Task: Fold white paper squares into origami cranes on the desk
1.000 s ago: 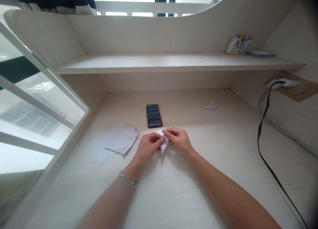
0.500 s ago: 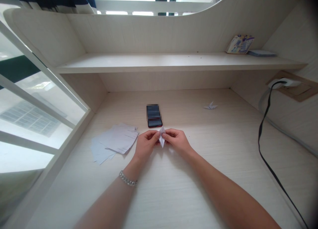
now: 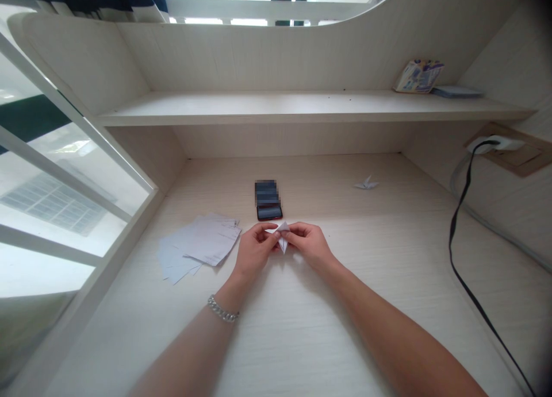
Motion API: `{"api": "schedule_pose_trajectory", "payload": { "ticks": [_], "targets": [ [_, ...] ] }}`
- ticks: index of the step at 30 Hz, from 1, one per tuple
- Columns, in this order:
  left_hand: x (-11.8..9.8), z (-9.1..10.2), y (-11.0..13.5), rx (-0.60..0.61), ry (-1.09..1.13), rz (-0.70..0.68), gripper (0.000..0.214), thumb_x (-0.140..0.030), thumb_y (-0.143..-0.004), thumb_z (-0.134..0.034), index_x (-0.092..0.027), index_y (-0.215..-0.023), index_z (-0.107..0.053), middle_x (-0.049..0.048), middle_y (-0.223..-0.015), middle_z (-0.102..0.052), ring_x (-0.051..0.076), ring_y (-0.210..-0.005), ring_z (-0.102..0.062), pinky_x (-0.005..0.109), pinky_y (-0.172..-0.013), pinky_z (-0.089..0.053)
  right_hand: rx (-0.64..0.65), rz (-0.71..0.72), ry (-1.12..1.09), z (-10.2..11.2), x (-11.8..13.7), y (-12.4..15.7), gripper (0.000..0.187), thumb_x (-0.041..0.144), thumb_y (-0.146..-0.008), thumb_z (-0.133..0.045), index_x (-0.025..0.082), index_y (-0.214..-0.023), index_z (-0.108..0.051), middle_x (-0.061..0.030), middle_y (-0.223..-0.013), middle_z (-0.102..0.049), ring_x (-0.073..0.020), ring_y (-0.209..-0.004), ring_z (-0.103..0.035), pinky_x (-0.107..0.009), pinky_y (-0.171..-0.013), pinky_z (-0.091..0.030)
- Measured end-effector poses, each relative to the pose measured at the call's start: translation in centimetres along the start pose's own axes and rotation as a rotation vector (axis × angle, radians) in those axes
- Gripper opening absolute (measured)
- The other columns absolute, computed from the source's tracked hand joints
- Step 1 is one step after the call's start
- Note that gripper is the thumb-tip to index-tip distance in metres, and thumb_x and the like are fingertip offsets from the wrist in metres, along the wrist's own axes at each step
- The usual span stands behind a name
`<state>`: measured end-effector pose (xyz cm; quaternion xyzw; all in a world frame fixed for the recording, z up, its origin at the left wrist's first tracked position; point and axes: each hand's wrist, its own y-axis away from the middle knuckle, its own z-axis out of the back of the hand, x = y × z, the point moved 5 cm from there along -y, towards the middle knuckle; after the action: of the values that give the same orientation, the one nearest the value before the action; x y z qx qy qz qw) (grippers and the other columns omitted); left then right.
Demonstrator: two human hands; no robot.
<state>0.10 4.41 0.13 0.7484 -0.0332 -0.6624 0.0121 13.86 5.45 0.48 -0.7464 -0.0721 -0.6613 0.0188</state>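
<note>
A small folded piece of white paper (image 3: 282, 238) is pinched between both my hands just above the desk. My left hand (image 3: 253, 252), with a chain bracelet on its wrist, grips the paper's left side with curled fingers. My right hand (image 3: 309, 245) pinches the right side. A dark phone (image 3: 268, 200) lies flat right behind the hands. A loose pile of white paper sheets (image 3: 197, 245) lies to the left of my left hand.
A finished small folded paper figure (image 3: 365, 183) sits far right on the desk (image 3: 302, 328). A black cable (image 3: 461, 213) hangs from a wall socket at right. A shelf (image 3: 302, 107) above holds a small packet (image 3: 417, 76). A white window frame borders the left.
The folded paper has been turned and raised a little between my fingers, from pointing down-left to more upright. Both hands have shifted slightly away from me.
</note>
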Motion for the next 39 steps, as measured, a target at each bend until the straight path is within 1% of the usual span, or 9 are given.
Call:
{"api": "schedule_pose_trajectory", "payload": {
  "ticks": [5, 8, 10, 13, 17, 25, 31, 39],
  "targets": [
    [-0.3, -0.5, 0.2, 0.055, 0.075, 0.044, 0.038, -0.031, -0.065, -0.072, -0.013, -0.097, -0.060, 0.0017, -0.065, -0.062, 0.012, -0.058, -0.060, 0.025, -0.058, -0.050, -0.018, 0.010, -0.060, -0.1, -0.3, 0.0, 0.020, 0.031, -0.066, -0.070, 0.017, -0.080, -0.070, -0.0050, -0.076, -0.069, -0.0162, -0.067, -0.060, -0.028, -0.061, -0.047],
    [-0.4, -0.4, 0.2, 0.057, 0.085, 0.048, 0.041, -0.028, -0.062, -0.074, -0.013, -0.097, -0.060, -0.0007, -0.061, -0.060, 0.010, -0.054, -0.057, 0.023, -0.057, -0.049, -0.015, 0.035, -0.026, -0.2, -0.2, 0.0, 0.019, 0.030, -0.067, -0.069, 0.017, -0.080, -0.070, -0.0047, -0.075, -0.069, -0.0164, -0.067, -0.061, -0.029, -0.061, -0.047],
    [-0.4, -0.3, 0.2, 0.053, 0.084, 0.050, 0.042, -0.028, -0.060, -0.075, -0.013, -0.097, -0.060, -0.0006, -0.062, -0.061, 0.009, -0.053, -0.057, 0.023, -0.056, -0.049, -0.025, 0.051, -0.003, -0.1, -0.1, 0.1, 0.018, 0.029, -0.067, -0.069, 0.017, -0.080, -0.070, -0.0046, -0.075, -0.069, -0.0162, -0.066, -0.061, -0.028, -0.061, -0.047],
    [-0.4, -0.4, 0.2, 0.062, 0.096, 0.064, 0.041, -0.030, -0.063, -0.074, -0.013, -0.097, -0.060, 0.0011, -0.063, -0.063, 0.011, -0.056, -0.059, 0.024, -0.058, -0.049, -0.064, 0.079, 0.004, 0.1, 0.0, 0.0, 0.019, 0.030, -0.067, -0.069, 0.016, -0.080, -0.070, -0.0051, -0.075, -0.069, -0.0159, -0.066, -0.060, -0.027, -0.061, -0.047],
    [-0.5, -1.0, 0.5, 0.134, 0.124, 0.111, 0.045, -0.031, -0.065, -0.072, -0.014, -0.103, -0.056, 0.0015, -0.063, -0.064, 0.015, -0.060, -0.062, 0.028, -0.060, -0.051, -0.107, 0.099, -0.019, 0.4, 0.0, -0.1, 0.021, 0.032, -0.067, -0.070, 0.015, -0.081, -0.070, -0.0056, -0.074, -0.069, -0.0159, -0.065, -0.060, -0.027, -0.060, -0.048],
    [-0.6, -1.1, 0.5, 0.141, 0.101, 0.100, 0.045, -0.029, -0.066, -0.072, -0.014, -0.105, -0.054, 0.0005, -0.062, -0.063, 0.015, -0.058, -0.063, 0.027, -0.059, -0.051, -0.140, 0.115, -0.003, 0.4, 0.1, 0.0, 0.025, 0.035, -0.066, -0.070, 0.015, -0.080, -0.070, -0.0063, -0.073, -0.069, -0.0168, -0.063, -0.061, -0.028, -0.058, -0.048],
    [-0.7, -1.4, 0.7, 0.201, 0.129, 0.128, 0.046, -0.030, -0.069, -0.069, -0.015, -0.109, -0.052, 0.0016, -0.067, -0.064, 0.017, -0.061, -0.066, 0.026, -0.058, -0.050, -0.171, 0.117, 0.003, 0.6, 0.4, 0.1, 0.029, 0.040, -0.065, -0.070, 0.016, -0.080, -0.071, -0.0049, -0.069, -0.069, -0.0158, -0.059, -0.060, -0.029, -0.057, -0.048],
    [-0.6, -1.5, 0.7, 0.159, 0.112, 0.115, 0.049, -0.028, -0.067, -0.071, -0.013, -0.109, -0.050, 0.0020, -0.067, -0.064, 0.016, -0.060, -0.065, 0.027, -0.058, -0.051, -0.182, 0.136, 0.021, 0.6, 0.8, 0.2, 0.027, 0.039, -0.067, -0.070, 0.015, -0.080, -0.070, -0.0052, -0.071, -0.068, -0.0146, -0.057, -0.059, -0.027, -0.055, -0.047]
  ]
}}
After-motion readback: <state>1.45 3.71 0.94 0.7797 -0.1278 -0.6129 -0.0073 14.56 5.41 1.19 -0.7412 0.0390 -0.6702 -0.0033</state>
